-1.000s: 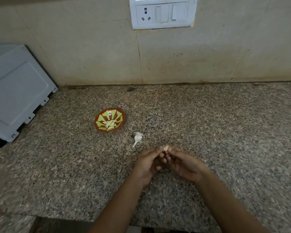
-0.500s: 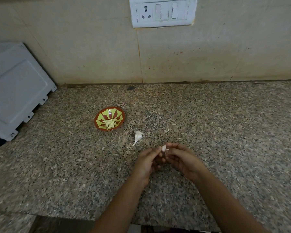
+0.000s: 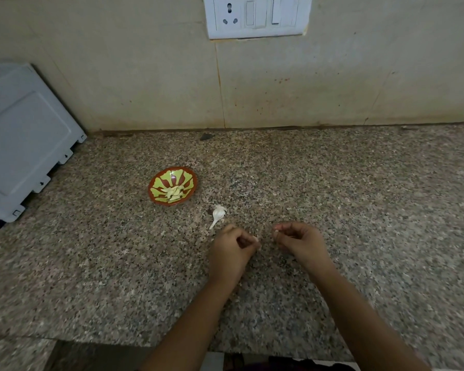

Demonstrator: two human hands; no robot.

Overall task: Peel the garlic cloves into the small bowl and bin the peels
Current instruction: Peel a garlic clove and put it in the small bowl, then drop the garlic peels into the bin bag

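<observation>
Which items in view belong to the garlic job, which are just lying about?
Job: small bowl holding peeled cloves; garlic remnant on counter; left hand and right hand, each pinching a pale garlic bit.
Lying about: grey appliance; wall switch panel.

Cloves [image 3: 174, 192] in small bowl [image 3: 158, 184] on counter [image 3: 359, 210]; garlic bulb [image 3: 218, 212] just right of it, nearer.

Hands parted: earlier, fingertips of both met around single pale piece above counter [image 3: 265, 277]; now left hand [image 3: 233, 250] and right hand [image 3: 300, 243] apart, bare granite showing between them. Left hand drawn back leftward, fingers curled, small white bit [image 3: 255, 239] at its fingertips. Right hand shifted rightward, pinches pale bit [image 3: 276, 231] between thumb and forefinger. Too small to tell which bit is clove, which peel
</observation>
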